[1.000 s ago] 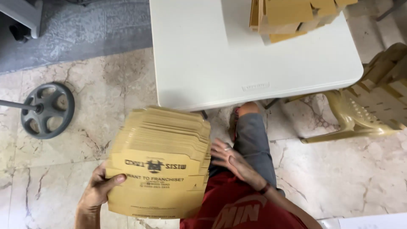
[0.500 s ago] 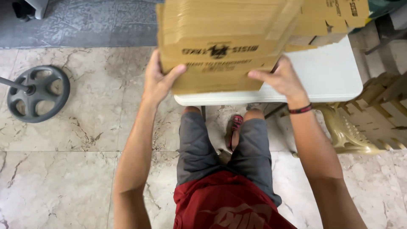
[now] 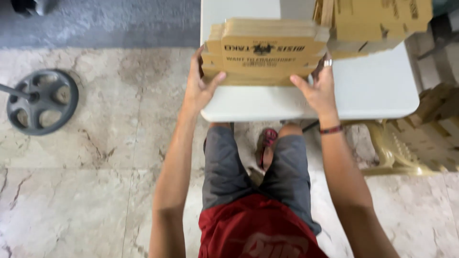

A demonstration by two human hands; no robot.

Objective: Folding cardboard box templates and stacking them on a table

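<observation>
Wearer: seated, seen from above; red shirt (image 3: 258, 234) nearest the camera, grey shorts (image 3: 253, 167) over both knees, a foot in a red sandal (image 3: 267, 143) on the floor between them.
Floor: pale veined marble tiles (image 3: 86, 191); a grey strip of other flooring (image 3: 105, 21) along the top edge.
Left hand (image 3: 198, 88): arm stretched forward; palm pressed to the left end of the stack, thumb angled up across its front lower edge, fingers clamped round the side.
Right hand (image 3: 318, 91): arm stretched forward, dark band at the wrist; thumb laid on the stack's front lower right corner, fingers clamped up its right side, a ring on one finger.
Stack of flat cardboard boxes (image 3: 265, 55): tan, folded flat, dark print on the front panel; held between both hands, standing on the table close to its near edge.
Table (image 3: 373, 91): white, rounded corners, directly over the knees.
Second cardboard pile (image 3: 373, 21): tan, on the table just behind and right of the held stack.
Plastic chair (image 3: 406, 148): beige, right of the table, more cardboard on it.
Weight plate (image 3: 43, 101): grey, spoked, on a bar, lying on the floor well apart at left.
</observation>
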